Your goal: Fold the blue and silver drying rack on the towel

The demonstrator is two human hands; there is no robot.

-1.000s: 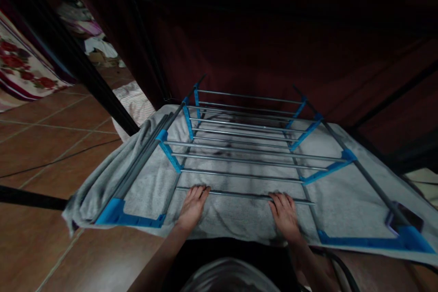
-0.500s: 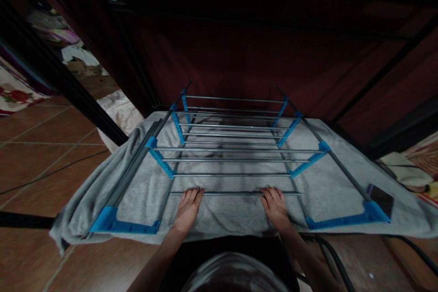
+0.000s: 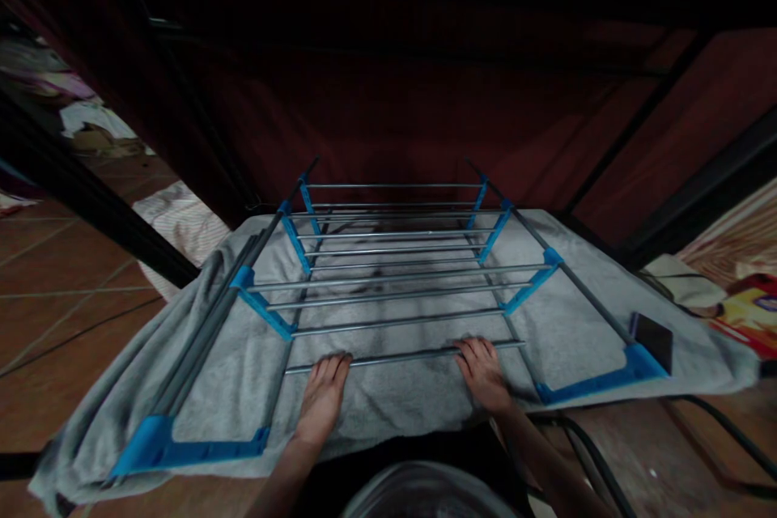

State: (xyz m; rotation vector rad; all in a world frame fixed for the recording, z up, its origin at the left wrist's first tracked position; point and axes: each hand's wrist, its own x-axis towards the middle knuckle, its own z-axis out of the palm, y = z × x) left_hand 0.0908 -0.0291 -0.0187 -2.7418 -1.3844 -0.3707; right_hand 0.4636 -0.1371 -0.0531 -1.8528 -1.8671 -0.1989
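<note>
Right of rack, packet (logo unreadable).

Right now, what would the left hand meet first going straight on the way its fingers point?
The left hand rests on the nearest metal rod, so that comes first; past it, probably the next crossbar, though depth is unclear and it might pass beneath.

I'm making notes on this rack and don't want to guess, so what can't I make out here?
All in the head view:
- Whether the left hand and right hand grip the near bar or just rest on it: the hands hide its underside.
- The dark flat object: lower part behind the blue bracket.
- Writing on the red and yellow packet: blurred, cut off by the right edge.
</note>
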